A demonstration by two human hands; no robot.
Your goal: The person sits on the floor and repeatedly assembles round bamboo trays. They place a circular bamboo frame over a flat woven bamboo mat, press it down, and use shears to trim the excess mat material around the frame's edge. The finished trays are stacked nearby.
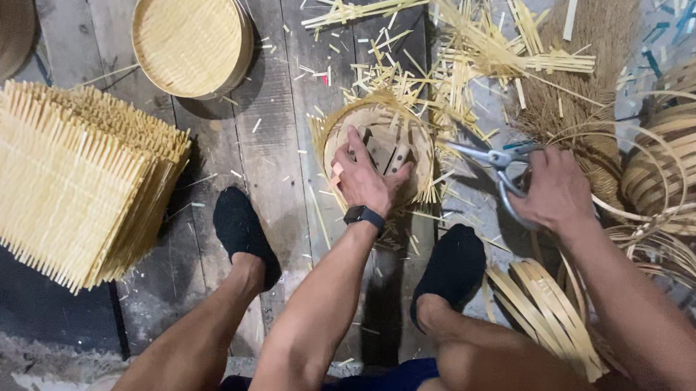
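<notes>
Plank floor (278,140): left hand (368,180) hides basket (381,144), right hand (559,191) grips shears (495,162)
</notes>
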